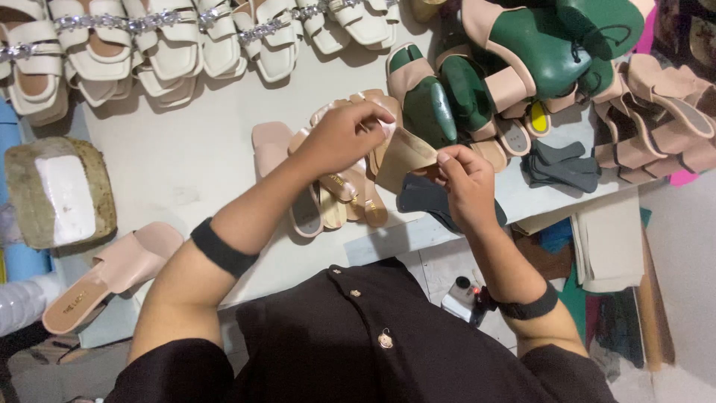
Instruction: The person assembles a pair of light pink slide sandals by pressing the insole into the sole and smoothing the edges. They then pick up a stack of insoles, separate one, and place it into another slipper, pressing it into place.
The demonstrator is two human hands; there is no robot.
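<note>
The broadest bare stretch of the white table [186,149] lies at ten o'clock from the hands, between the row of cream sandals [149,45] at the far edge and the worn block [60,190]. At one o'clock green shoe lasts [477,82] crowd close (hardly a gap there). Dark insoles [559,164] block three o'clock; a heap of tan soles [335,194] sits directly beneath.

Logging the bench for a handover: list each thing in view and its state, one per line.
Tan insole piece: held up off the table, pinched by both hands.
Left hand: gripping the piece's top edge.
Right hand: fingers pinching its lower corner.
Green shoe lasts: fitted inside pink uppers.
Cream sandals: lined up in a row.
Pink slide: lying at the table's edge.
</note>
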